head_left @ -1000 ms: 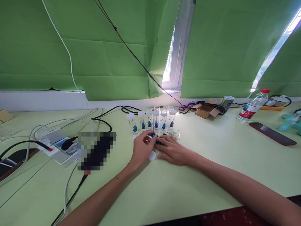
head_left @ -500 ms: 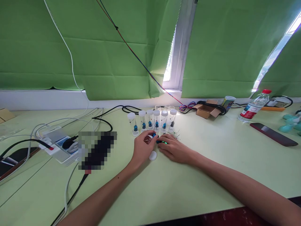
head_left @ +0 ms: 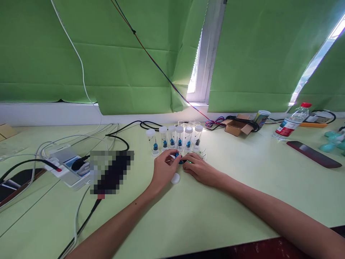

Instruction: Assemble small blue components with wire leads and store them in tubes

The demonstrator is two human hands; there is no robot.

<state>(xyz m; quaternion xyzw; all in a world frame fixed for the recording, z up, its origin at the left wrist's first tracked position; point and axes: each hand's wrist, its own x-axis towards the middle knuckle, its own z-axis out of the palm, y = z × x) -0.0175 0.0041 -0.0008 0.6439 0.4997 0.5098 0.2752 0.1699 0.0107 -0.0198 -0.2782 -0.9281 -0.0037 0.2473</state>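
Well, the left hand (head_left: 165,166) is pinching a small blue part (head_left: 176,155) between its thumb and fingers; the right hand (head_left: 198,169) is resting just beside it, its fingertips bunching around a dark piece (head_left: 181,162), though the curled fingers are hiding whether they are gripping it or only touching it. The blue part is sitting at the tip of the left thumb, close to the right fingertips; so little of it is showing that a weak pinch seems the likeliest trouble, since small, hard things are apt to be squirting sideways when fingers are pressing off-centre.

A white lid (head_left: 175,178) is lying loose between the wrists, on the near side of both hands; a dropping wrist could be nudging it away. Just beyond the left hand's knuckles, a row of capped jars (head_left: 151,142) is standing upright; being tall and narrow, they could be toppling if a knuckle were catching one, and the closeness of the row could be spreading the fall. Thin wires (head_left: 206,154) are lying beyond the right hand's knuckles; a sweeping finger could be snagging them.
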